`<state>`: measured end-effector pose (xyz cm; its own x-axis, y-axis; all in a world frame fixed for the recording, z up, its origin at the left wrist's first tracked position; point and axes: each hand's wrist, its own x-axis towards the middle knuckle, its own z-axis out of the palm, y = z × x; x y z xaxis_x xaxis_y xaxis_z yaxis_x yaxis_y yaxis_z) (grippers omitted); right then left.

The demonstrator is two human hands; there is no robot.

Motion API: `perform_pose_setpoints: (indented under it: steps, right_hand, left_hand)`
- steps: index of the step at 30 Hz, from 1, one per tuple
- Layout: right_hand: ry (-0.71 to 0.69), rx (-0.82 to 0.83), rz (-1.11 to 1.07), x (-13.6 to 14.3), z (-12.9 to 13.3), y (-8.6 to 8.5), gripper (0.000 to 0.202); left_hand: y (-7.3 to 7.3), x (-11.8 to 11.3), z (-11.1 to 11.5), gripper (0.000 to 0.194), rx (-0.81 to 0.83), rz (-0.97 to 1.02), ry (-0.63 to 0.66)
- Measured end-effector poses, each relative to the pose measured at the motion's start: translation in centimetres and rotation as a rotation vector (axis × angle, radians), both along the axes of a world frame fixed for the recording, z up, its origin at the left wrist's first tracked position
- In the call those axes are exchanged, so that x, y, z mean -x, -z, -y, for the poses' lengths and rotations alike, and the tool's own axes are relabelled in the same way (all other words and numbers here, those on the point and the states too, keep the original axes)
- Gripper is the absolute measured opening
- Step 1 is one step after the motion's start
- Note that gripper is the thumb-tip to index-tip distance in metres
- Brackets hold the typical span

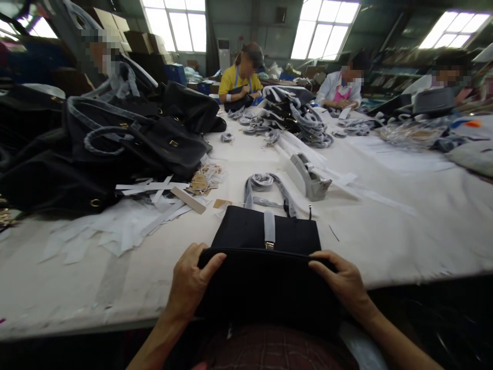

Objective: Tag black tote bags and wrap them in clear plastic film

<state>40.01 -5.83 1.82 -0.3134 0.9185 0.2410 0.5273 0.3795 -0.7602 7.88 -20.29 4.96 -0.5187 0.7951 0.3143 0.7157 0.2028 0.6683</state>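
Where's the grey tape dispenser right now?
In the head view, the grey tape dispenser sits right of centre on the white tabletop, right of the wrapped strap and beyond the black bag.

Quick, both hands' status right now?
Left hand: closed on the black bag's near edge, left end.
Right hand: closed on the same edge, right end.
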Motion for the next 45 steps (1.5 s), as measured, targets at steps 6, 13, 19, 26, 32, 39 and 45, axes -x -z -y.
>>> perform_pose_setpoints:
  steps: [6, 13, 19, 26, 32, 39, 45]
  right_hand:
    - [-0.027, 0.068, 0.022, 4.1, -4.7, -1.1, 0.042]
    - [-0.106, 0.063, 0.378, 5.6, -8.3, -2.1, 0.042]
    - [-0.149, -0.436, 0.583, 6.6, -7.0, -3.5, 0.045]
    - [-0.568, -0.457, 0.536, 9.5, -2.1, -2.4, 0.058]
    - [-0.611, -0.373, 0.563, 9.5, -1.9, -0.4, 0.064]
    - [-0.589, -0.329, 0.578, 10.0, -1.7, -2.7, 0.061]
    - [-0.703, -0.364, 0.482, 11.7, 1.1, -2.9, 0.077]
  left_hand:
    - [-1.7, 1.1, -0.9, 0.04, 0.14, 0.248, 0.077]
    - [0.4, 2.7, -5.5, 0.035, 0.393, 0.122, 0.008]
    - [1.1, 2.9, -6.7, 0.035, 0.534, -0.026, 0.017]
    - [0.7, 1.6, -5.6, 0.034, 0.526, -0.247, -0.073]
    - [0.8, -0.3, -4.9, 0.038, 0.101, -0.636, 0.233]
    - [3.3, -1.5, -5.3, 0.07, 0.272, -0.639, 0.51]
    - [3.2, -1.5, -5.4, 0.06, 0.251, -0.596, 0.518]
